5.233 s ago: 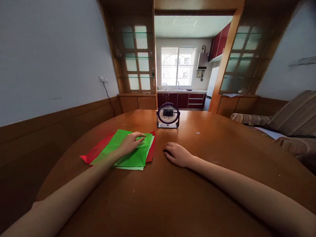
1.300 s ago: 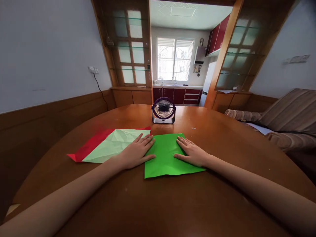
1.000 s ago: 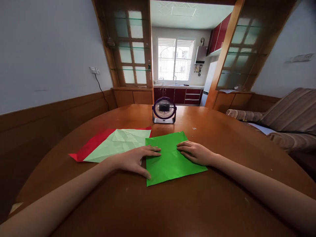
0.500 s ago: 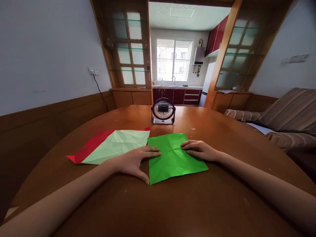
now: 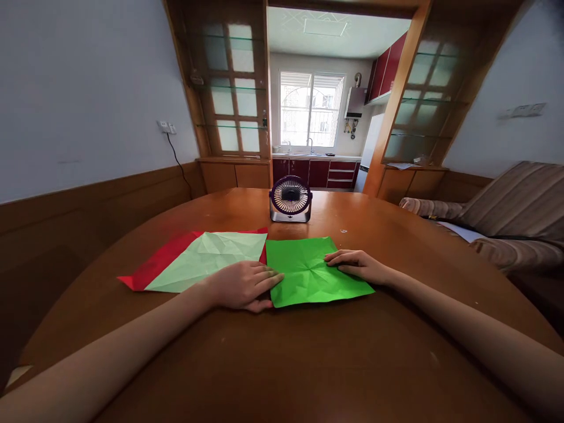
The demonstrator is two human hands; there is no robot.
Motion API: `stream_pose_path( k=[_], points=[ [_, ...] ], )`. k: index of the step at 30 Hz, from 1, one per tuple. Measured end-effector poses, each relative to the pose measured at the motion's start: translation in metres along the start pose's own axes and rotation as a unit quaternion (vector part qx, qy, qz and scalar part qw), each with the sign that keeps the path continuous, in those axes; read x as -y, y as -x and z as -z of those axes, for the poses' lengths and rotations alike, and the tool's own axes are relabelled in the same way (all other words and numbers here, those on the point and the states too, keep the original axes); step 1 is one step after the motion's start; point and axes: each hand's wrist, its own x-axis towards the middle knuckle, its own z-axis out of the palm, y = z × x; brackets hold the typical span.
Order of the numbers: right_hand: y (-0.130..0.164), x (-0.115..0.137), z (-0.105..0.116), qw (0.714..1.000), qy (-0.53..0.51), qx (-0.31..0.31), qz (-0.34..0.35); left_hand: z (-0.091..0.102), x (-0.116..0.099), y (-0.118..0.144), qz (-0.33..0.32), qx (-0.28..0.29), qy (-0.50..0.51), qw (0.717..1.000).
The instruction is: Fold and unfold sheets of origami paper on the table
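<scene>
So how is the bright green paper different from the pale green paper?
The bright green paper is vivid and lies straight on the table; the pale green paper is whitish and rests on a red sheet. Both hands touch the bright one, left hand and right hand. Both papers are creased and lie flat.

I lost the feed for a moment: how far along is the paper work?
Done: one bright green sheet lies alone, flat on the table, beside the pale green sheet and red sheet, showing creases that meet at its centre. In hand: the left hand rests at its left edge, the right hand on its right side. Left: no fold stands in it yet.
</scene>
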Motion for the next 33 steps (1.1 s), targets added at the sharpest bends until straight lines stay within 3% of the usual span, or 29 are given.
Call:
stream_pose_path(
  k=[6, 14, 23, 28, 33],
  points=[
    [0.000, 0.002, -0.001, 1.000, 0.002, -0.002, 0.000, -0.006, -0.003, -0.003, 0.051, 0.004, 0.013, 0.999],
    [0.000, 0.003, 0.000, 1.000, 0.005, 0.004, 0.006, 0.015, -0.003, -0.007, 0.152, 0.066, 0.162, 0.973],
    [0.010, -0.008, 0.027, 0.999, -0.008, 0.043, -0.013, 0.009, 0.000, -0.002, 0.189, 0.068, 0.195, 0.960],
    [0.011, -0.005, 0.036, 0.994, 0.000, 0.104, -0.018, 0.012, 0.003, 0.001, 0.215, 0.070, 0.259, 0.939],
    [0.009, -0.001, 0.031, 0.997, -0.030, 0.066, -0.030, 0.015, 0.003, 0.002, 0.228, 0.067, 0.283, 0.929]
  ],
)
